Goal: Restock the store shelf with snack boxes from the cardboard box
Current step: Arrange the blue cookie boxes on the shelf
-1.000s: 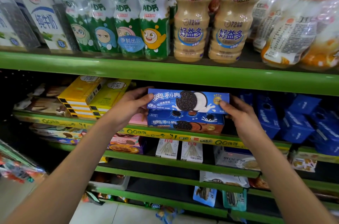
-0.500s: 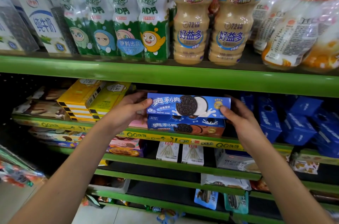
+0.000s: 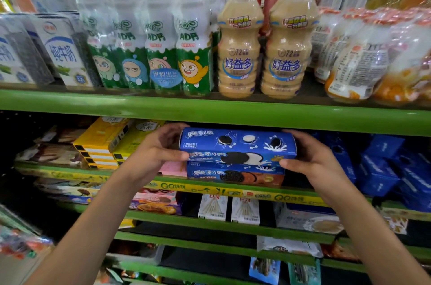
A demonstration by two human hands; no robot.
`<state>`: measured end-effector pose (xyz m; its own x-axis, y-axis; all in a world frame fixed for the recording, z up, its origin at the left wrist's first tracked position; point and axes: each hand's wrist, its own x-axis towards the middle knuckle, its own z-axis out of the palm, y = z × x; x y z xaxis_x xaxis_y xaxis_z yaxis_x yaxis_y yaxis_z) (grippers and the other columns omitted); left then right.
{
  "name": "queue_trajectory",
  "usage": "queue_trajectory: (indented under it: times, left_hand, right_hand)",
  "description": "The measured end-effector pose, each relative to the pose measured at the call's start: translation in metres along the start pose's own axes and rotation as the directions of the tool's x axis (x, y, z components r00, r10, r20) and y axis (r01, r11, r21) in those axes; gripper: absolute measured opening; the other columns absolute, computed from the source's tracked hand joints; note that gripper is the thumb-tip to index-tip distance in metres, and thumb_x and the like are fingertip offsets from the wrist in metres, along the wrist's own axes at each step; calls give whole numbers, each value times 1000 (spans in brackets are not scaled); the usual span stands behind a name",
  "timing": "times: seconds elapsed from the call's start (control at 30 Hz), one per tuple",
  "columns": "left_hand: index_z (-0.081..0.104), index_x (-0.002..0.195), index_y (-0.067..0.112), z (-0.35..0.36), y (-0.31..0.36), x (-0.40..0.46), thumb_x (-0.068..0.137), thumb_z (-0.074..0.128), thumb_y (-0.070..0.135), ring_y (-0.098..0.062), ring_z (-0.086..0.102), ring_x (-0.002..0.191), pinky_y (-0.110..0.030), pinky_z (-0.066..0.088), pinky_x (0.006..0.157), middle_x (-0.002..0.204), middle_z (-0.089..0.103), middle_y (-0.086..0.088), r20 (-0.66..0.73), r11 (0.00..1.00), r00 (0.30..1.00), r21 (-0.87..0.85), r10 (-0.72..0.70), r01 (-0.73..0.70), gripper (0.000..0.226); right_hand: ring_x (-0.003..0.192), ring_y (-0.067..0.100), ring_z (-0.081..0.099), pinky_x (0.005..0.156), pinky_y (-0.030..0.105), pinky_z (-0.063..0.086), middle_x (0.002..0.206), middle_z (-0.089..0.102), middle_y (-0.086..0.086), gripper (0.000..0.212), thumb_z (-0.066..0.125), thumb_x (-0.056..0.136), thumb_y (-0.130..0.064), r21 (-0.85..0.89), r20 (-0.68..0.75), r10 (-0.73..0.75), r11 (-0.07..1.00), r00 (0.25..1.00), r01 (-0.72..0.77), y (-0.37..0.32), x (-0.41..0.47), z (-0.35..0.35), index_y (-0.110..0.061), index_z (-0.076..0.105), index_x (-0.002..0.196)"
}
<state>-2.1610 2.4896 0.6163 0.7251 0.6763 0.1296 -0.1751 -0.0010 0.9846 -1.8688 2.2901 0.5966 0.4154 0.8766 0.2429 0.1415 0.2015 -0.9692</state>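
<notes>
The fingers (image 3: pixel 179 156) of the left hand (image 3: pixel 155 154) are curling round the left end of a blue cookie box (image 3: pixel 238 143), and the fingers (image 3: pixel 288 164) of the right hand (image 3: pixel 312 158) are closing on its right end, so both hands are gripping the one box between them at the middle of the frame. The box is tilting, its top face turning toward the camera, and it is sitting on or just above a stack of two similar cookie boxes (image 3: pixel 235 170) on the green shelf (image 3: pixel 210 185). To do this step well, the person should be levelling the box, lining its ends up with the stack beneath, and sliding it back under the upper shelf edge (image 3: pixel 210 112) before letting go. Yellow boxes (image 3: pixel 102 142) at left and dark blue boxes (image 3: pixel 382 165) at right are leaving little side room, so the fingers should be coming off straight outward. The cardboard box is not in the frame.
</notes>
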Motion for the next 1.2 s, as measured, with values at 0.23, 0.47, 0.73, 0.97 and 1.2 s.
queue_trajectory:
  times: [0.23, 0.47, 0.73, 0.97, 1.2]
  left_hand:
    - [61, 108, 16, -1, -4, -4, 57, 73, -11, -14, 66, 99, -28, 57, 76, 103, 72, 3, 33, 996, 996, 31, 85, -86, 59]
    - [68, 98, 29, 0, -7, -5, 57, 74, -12, -11, 67, 99, -26, 57, 74, 105, 72, 7, 48, 994, 993, 33, 105, -106, 59]
    - [69, 97, 33, -3, -7, -4, 58, 75, -11, -12, 67, 101, -26, 57, 71, 106, 72, 6, 59, 994, 993, 46, 99, -101, 60]
    - [69, 97, 34, -1, -4, -3, 60, 73, -11, -13, 68, 99, -30, 59, 71, 106, 72, 6, 59, 994, 995, 78, 78, -82, 58]
    - [68, 97, 32, 1, -1, -2, 60, 73, -10, -12, 67, 100, -27, 58, 74, 106, 72, 6, 56, 994, 997, 91, 58, -62, 56]
  right_hand:
    - [100, 6, 66, 86, 21, 53, 107, 73, -12, 69, 71, 65, 25, -36, -12, -61, 998, 998, 60, -4, -1, 1, -25, 63, 112]
    - [101, 5, 65, 82, 21, 55, 106, 71, -14, 72, 73, 65, 24, -59, -19, -82, 995, 996, 81, -5, -5, 3, -39, 68, 102]
    - [102, 6, 65, 81, 22, 55, 108, 71, -13, 75, 74, 66, 23, -79, -21, -95, 993, 995, 93, -7, -5, 5, -44, 68, 101]
    - [102, 7, 65, 78, 18, 53, 108, 71, -13, 74, 75, 67, 21, -84, -28, -79, 994, 996, 77, -8, -5, 5, -44, 67, 103]
    - [102, 6, 65, 80, 19, 54, 106, 71, -14, 73, 74, 66, 23, -84, -44, -61, 995, 997, 57, -9, -4, 5, -40, 67, 103]
